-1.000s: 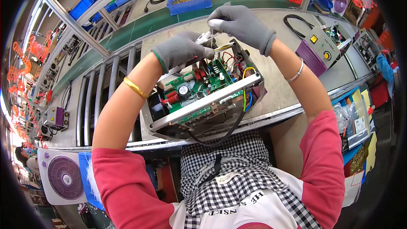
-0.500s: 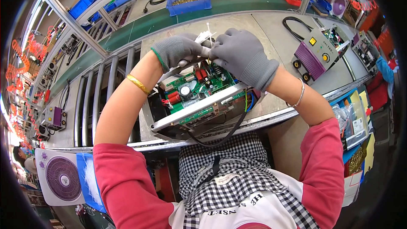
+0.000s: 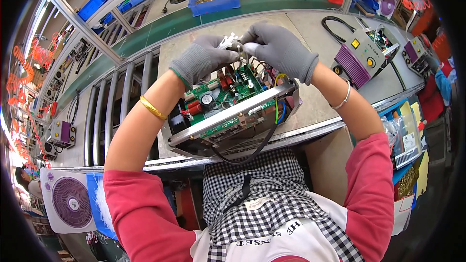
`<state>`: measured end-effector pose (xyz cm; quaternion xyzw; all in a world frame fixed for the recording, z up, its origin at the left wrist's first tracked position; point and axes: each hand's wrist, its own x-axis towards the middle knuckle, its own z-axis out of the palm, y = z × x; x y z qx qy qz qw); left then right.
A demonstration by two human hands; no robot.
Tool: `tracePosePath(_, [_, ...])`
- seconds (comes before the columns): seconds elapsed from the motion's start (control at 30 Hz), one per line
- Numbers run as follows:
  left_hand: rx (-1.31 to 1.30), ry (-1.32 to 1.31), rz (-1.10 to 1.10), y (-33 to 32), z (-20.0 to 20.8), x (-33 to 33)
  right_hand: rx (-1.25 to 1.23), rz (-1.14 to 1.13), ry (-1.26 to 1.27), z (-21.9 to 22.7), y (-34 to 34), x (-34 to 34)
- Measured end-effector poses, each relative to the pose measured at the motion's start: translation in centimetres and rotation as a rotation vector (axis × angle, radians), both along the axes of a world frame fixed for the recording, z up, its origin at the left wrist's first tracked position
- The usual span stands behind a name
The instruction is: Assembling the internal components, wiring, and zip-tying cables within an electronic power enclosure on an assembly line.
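An opened electrical unit [image 3: 173, 141], which looks like a welding machine, sits before me with its green circuit board [image 3: 228, 98] facing up. My left hand [image 3: 206, 57], in a grey glove, is closed round a bunch of white cable ties [image 3: 229, 41] whose ends stick up from the fingers. Close beside it my gloved right hand [image 3: 280, 51] is closed in a pinch at a white cable tie, over the wires at the board's far edge. The fingertips largely hide the pinched part. Yellow-green and blue wires [image 3: 280, 109] run down the unit's right end, and a black cable [image 3: 252, 157] loops along its near side.
Metal rollers [image 3: 113, 111] lie left of the worktop [image 3: 310, 111]. Another opened unit with a purple front [image 3: 350, 64] stands at the right. Beyond the worktop, a blue bin [image 3: 214, 3] of small brass-coloured parts rests on a green belt [image 3: 272, 4]. A fan [image 3: 73, 203] is at the lower left.
My right hand has lifted off the unit's right end, baring wires there. The upright tie tail between my hands no longer shows. My left hand has turned, its thumb now nearer the right hand.
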<state>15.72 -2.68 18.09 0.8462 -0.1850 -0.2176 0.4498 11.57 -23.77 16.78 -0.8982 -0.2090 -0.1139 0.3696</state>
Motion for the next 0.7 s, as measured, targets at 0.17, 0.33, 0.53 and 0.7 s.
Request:
tracePosePath(0.17, [-0.027, -0.018, 0.048, -0.4, -0.2, -0.4, -0.097, -0.008, 0.092, 0.2, 0.5, 0.3])
tracePosePath(0.33, [0.014, -0.020, 0.039, -0.4, -0.1, -0.3, -0.100, -0.044, 0.103, 0.4, 0.7, -0.2])
tracePosePath(0.53, [0.013, -0.028, 0.076, -0.3, -0.3, -0.4, -0.059, -0.030, 0.094, 0.0, 0.8, 0.0])
tracePosePath(0.7, [-0.009, -0.138, 0.083, -0.6, -1.8, 0.1, 0.020, -0.062, 0.086, -0.3, 1.1, 0.4])
